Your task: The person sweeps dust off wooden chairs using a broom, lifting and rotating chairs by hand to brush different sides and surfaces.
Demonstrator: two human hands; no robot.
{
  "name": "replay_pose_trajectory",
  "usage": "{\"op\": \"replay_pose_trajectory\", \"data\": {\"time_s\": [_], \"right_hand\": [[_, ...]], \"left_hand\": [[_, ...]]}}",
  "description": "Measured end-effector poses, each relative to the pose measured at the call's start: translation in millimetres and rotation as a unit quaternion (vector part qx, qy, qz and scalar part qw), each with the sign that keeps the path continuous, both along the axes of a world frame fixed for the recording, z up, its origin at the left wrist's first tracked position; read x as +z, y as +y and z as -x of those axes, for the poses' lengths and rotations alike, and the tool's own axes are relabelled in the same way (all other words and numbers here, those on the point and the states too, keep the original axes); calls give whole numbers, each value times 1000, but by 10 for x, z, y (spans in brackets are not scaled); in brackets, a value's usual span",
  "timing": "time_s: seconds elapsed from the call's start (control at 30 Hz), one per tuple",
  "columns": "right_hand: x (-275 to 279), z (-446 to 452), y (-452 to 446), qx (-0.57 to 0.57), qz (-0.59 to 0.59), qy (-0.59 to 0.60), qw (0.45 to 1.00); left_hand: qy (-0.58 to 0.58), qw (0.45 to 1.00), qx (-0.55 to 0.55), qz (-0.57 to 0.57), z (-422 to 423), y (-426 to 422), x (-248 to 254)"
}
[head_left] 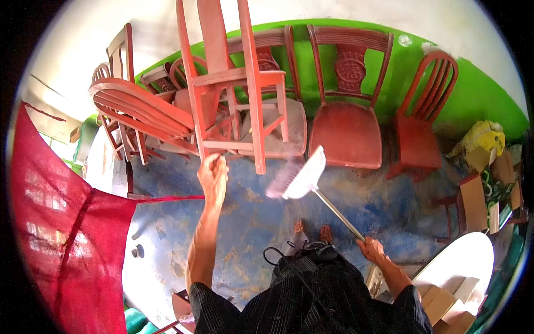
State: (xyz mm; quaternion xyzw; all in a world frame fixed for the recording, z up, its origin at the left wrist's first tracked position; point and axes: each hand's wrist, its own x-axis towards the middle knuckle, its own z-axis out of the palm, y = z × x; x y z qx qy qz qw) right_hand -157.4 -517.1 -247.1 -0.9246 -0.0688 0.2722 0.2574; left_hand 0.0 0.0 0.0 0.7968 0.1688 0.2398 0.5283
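My left hand (213, 173) is closed around the lower end of a leg of a reddish-brown wooden chair (255, 100). That chair stands high in view, in front of other chairs, and its second near leg ends just to the right of my hand. In my right hand (372, 249) is the metal handle of a broom (305, 177), with fingers wrapped round it. The broom has a white plastic head and pale pinkish bristles, smeared by motion. Its head is over the floor, below the chairs.
A wooden chair with a round carved back (350, 136) and a slatted chair (420, 145) stand along the green wall. Another slatted chair (139, 108) leans at left. Red cloth (72, 239) hangs at left. Cardboard boxes (473, 200) and a white oval surface (470, 256) are at right.
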Motion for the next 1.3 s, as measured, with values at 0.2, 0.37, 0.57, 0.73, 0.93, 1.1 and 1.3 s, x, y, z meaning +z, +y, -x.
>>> {"op": "replay_pose_trajectory", "data": {"time_s": [0.2,0.37,0.57,0.73,0.93,1.1,1.3], "right_hand": [[282,170,-270,-125,84,88,985],[178,331,-223,-228,123,0,966],[193,-54,7,-285,76,-43,955],[532,167,88,-341,57,42,937],[457,101,282,-366,65,52,927],[392,127,229,-369,54,53,926],[350,139,155,-358,34,75,930]], "left_hand": [[-37,997,-64,6,-1360,-170,656],[-90,987,-125,48,-2739,-243,837],[-37,992,-90,-84,-4429,280,1208],[49,996,-66,-34,-5117,269,1162],[37,987,-140,64,-5648,375,1150],[-36,999,11,-7,-5349,-200,1105],[-28,991,-133,14,-4554,-381,1393]]}}
